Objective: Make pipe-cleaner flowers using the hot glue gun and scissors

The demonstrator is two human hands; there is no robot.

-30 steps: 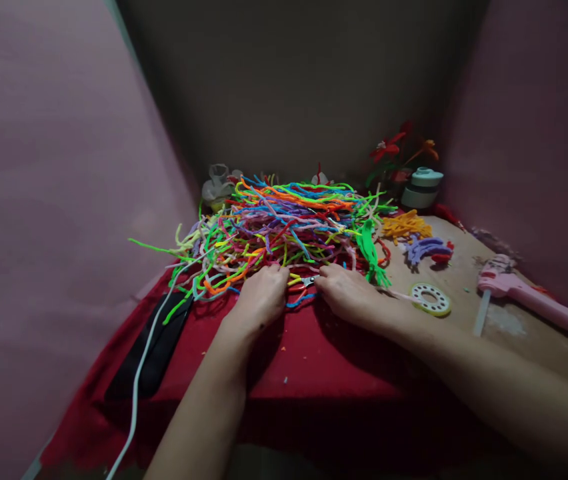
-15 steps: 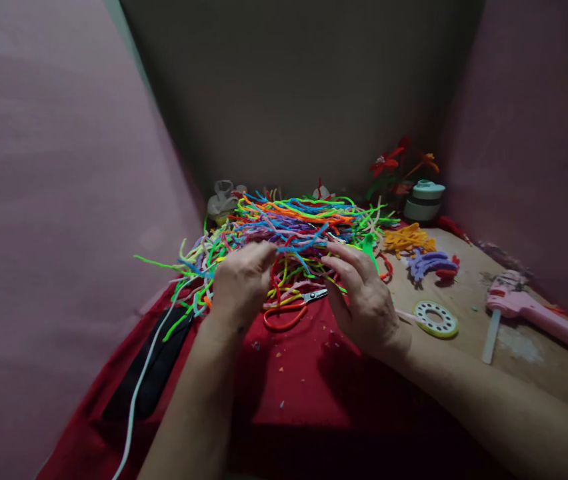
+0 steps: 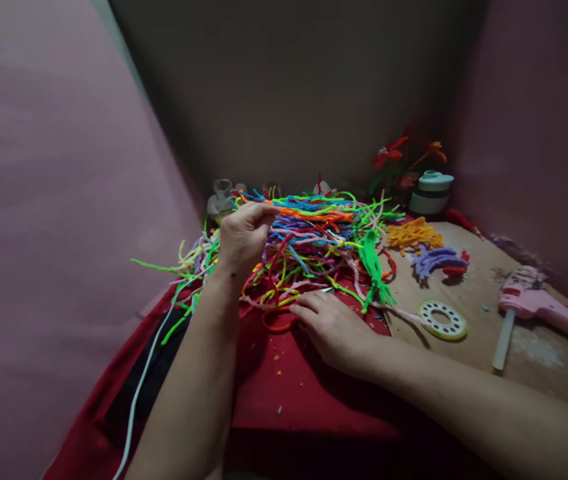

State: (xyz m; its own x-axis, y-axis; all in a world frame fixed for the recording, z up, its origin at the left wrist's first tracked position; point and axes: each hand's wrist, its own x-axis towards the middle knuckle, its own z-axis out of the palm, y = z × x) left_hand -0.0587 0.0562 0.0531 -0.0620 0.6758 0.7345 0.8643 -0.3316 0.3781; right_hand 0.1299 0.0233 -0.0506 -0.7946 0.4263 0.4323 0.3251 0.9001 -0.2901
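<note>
A big tangled heap of coloured pipe cleaners [image 3: 309,237] lies on a red cloth [image 3: 309,393]. My left hand [image 3: 241,237] is raised over the heap's left side, its fingers pinched on a strand at the top of the pile. My right hand [image 3: 334,327] rests palm down on the cloth at the heap's near edge, fingers stretched over the orange-handled scissors [image 3: 279,320], whose blades are hidden under it. A bundle of green pipe cleaners [image 3: 373,263] lies just right of the heap.
On the brown board to the right lie orange pieces [image 3: 411,233], purple pieces [image 3: 437,260], a round perforated disc [image 3: 443,319] and a pink glue gun [image 3: 539,303]. A teal-lidded tub [image 3: 429,193] and craft flowers [image 3: 394,153] stand at the back. A white cable [image 3: 139,380] crosses a black object on the left.
My left hand rose from the cloth to the top of the heap and pinched a strand. My right hand lifted, then came down flat over the scissors.
</note>
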